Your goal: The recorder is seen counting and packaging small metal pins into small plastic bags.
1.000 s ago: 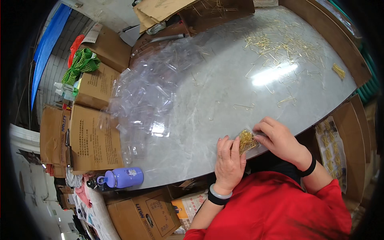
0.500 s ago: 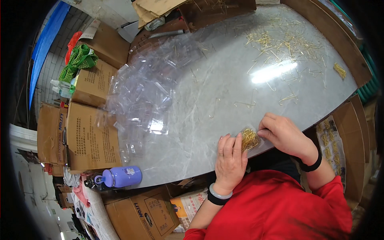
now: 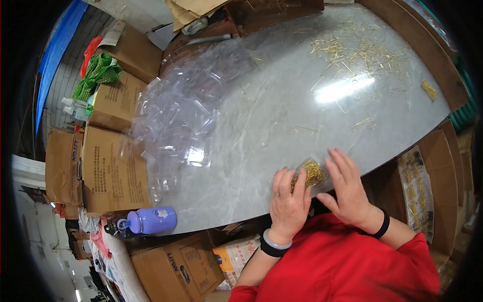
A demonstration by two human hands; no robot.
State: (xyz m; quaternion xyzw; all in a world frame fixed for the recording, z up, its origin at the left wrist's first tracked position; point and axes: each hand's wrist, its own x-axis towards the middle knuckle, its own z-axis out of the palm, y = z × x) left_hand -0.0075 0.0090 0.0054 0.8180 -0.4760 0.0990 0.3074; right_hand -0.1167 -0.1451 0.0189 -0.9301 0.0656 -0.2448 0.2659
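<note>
The right hand [image 3: 347,194] has opened since the earlier frames, where its fingertips pinched the pack's edge: its fingers now stretch out, thumb spread, holding nothing. The clear pack of gold hooks [image 3: 314,173] lies just left of it, on the near edge of the bench [image 3: 241,173]. The left hand [image 3: 289,204] stays put, its slightly bent fingers hiding the pack's left part; whether it grips or only presses, I cannot tell. Beyond both hands lie a few single hooks [image 3: 308,130] and, farther off, a loose hook pile [image 3: 352,54]. Left of the left hand are a clear plastic heap [image 3: 176,113] and a purple bottle [image 3: 157,220].
</note>
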